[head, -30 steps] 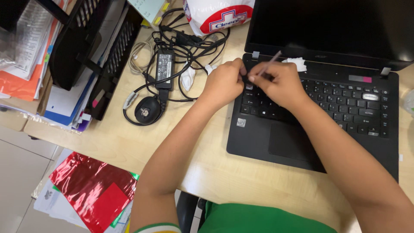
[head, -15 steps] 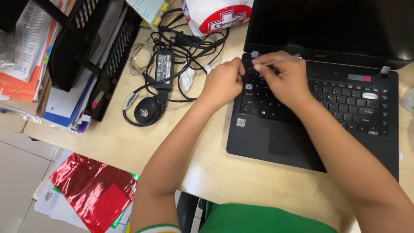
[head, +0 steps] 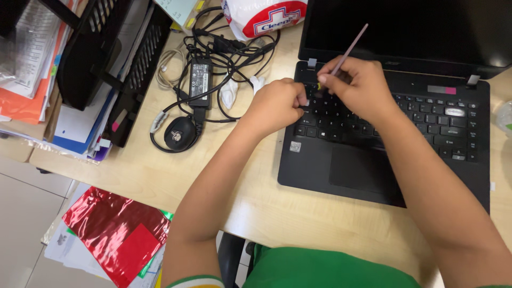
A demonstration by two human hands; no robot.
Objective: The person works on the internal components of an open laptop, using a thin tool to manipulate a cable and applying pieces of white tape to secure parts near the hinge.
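A black laptop (head: 373, 165) lies open on a light wooden desk (head: 224, 176). My right hand (head: 357, 85) pinches a thin pinkish stick (head: 352, 48) with its lower end down at the keyboard's upper left keys (head: 330, 114). The stick's top leans up and to the right over the dark screen (head: 405, 26). My left hand (head: 274, 104) is curled into a fist, its fingertips resting on the leftmost keys right beside the stick's tip. Whether it holds something small is hidden.
Left of the laptop lie a black power adapter (head: 200, 80), tangled cables, a black mouse (head: 178, 133) and crumpled white tissue (head: 229, 93). A white tissue pack (head: 266, 16) sits at the back. Black file trays (head: 112, 58) with papers stand far left. Red foil sheets (head: 114, 232) lie on the floor.
My right hand has lifted and turned, so the stick now points up over the screen instead of lying low by the keys. My left hand stays at the keyboard's left edge.
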